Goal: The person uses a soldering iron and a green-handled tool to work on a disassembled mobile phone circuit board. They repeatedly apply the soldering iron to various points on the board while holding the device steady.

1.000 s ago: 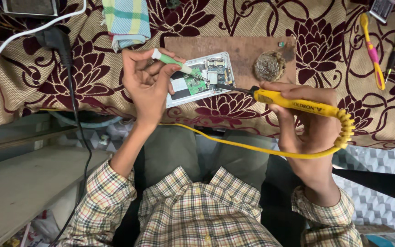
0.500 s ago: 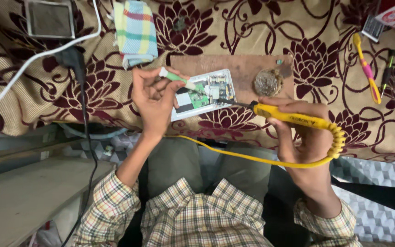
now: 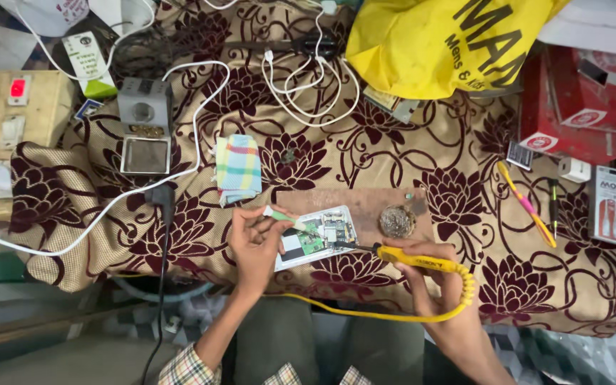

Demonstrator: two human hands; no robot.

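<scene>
We see the opened phone point(image 3: 316, 238) lying on the brown board point(image 3: 372, 201), just left of the brass wool ball point(image 3: 397, 222). Our left hand point(image 3: 254, 246) pinches a green-tipped tool point(image 3: 284, 217); our right hand point(image 3: 433, 274) is closed around the yellow soldering iron point(image 3: 422, 262). The circuit board looks light and fragile, so we judge it best held by the frame edges.

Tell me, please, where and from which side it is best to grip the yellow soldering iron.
Grip the yellow soldering iron on its plastic handle, coming from the cord end on the right, as the right hand does. Its dark metal tip points left onto the opened phone.
</scene>
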